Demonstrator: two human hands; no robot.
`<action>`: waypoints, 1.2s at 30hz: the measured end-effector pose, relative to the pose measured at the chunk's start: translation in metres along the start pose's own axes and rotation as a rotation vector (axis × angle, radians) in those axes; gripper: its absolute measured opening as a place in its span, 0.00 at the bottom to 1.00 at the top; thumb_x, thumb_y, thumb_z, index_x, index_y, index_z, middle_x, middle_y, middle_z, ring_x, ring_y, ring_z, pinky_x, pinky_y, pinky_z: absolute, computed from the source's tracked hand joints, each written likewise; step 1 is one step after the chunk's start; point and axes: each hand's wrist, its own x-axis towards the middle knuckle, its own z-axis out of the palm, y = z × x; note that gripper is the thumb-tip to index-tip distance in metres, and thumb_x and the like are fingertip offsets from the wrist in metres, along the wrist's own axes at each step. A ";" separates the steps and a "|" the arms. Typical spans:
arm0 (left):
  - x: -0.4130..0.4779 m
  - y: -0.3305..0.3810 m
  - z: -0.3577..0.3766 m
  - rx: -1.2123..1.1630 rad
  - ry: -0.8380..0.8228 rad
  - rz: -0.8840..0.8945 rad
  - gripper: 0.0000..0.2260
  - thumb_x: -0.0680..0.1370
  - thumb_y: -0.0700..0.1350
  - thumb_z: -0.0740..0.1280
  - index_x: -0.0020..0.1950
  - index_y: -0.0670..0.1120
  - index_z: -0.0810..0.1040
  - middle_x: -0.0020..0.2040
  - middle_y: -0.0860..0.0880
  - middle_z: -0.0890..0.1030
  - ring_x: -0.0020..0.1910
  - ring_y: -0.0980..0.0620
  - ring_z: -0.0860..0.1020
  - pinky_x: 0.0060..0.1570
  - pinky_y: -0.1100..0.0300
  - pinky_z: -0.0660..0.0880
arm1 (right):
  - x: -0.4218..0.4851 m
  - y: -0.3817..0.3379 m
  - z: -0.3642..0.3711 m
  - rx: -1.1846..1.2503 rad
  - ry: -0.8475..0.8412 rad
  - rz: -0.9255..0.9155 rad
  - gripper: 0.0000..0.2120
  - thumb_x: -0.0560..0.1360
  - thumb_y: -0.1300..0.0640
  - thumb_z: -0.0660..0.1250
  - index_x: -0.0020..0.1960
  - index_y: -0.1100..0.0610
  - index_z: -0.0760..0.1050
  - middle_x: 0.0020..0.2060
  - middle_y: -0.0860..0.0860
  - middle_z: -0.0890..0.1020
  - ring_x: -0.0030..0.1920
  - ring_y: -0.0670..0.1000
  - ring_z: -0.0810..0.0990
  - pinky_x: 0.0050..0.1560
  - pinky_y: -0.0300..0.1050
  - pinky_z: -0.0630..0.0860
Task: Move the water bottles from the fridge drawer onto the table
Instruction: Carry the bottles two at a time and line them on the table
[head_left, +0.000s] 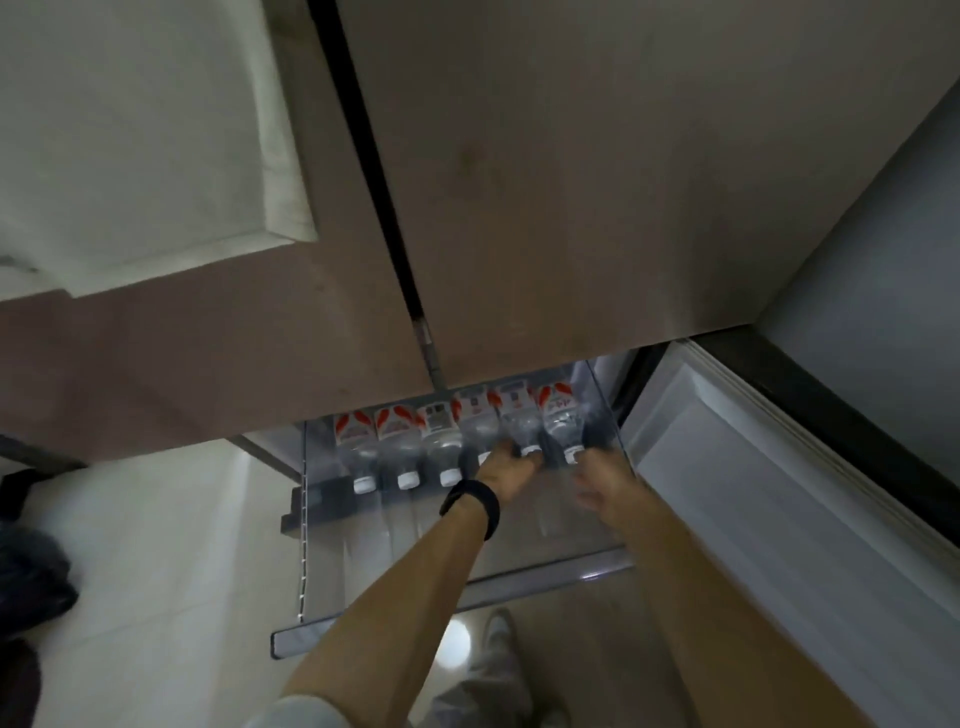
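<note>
Clear plastic water bottles (six, with red-and-white labels and white caps) lie side by side at the far end of the see-through fridge drawer, caps pointing near. The left hand, a black band at its wrist, curls its fingers among the fourth and fifth necks. Blur hides whether they grip. The right hand sits by the rightmost cap, its fingers too smeared to tell.

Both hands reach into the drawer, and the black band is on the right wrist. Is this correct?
Not quite. The head view shows the band on the left wrist. The left hand and right hand do reach into the drawer.
</note>
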 end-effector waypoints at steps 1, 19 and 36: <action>0.006 0.003 0.002 -0.044 0.014 -0.025 0.09 0.83 0.48 0.63 0.62 0.47 0.75 0.56 0.48 0.77 0.53 0.48 0.75 0.53 0.55 0.72 | 0.005 -0.002 0.001 0.011 -0.005 0.006 0.14 0.82 0.58 0.60 0.66 0.58 0.75 0.60 0.59 0.78 0.57 0.59 0.76 0.45 0.50 0.76; -0.005 -0.002 0.012 -0.135 0.042 -0.244 0.42 0.74 0.75 0.58 0.77 0.46 0.63 0.64 0.45 0.78 0.54 0.47 0.80 0.46 0.57 0.79 | -0.003 -0.004 -0.012 -0.131 -0.187 0.026 0.29 0.77 0.31 0.60 0.63 0.54 0.72 0.49 0.52 0.79 0.47 0.52 0.80 0.37 0.45 0.80; -0.122 0.024 -0.048 0.884 0.381 0.055 0.20 0.75 0.66 0.67 0.44 0.49 0.76 0.44 0.49 0.81 0.40 0.49 0.79 0.41 0.54 0.79 | -0.110 -0.047 -0.065 -1.304 -0.001 -0.892 0.20 0.83 0.42 0.58 0.64 0.57 0.68 0.56 0.59 0.82 0.53 0.60 0.80 0.43 0.47 0.70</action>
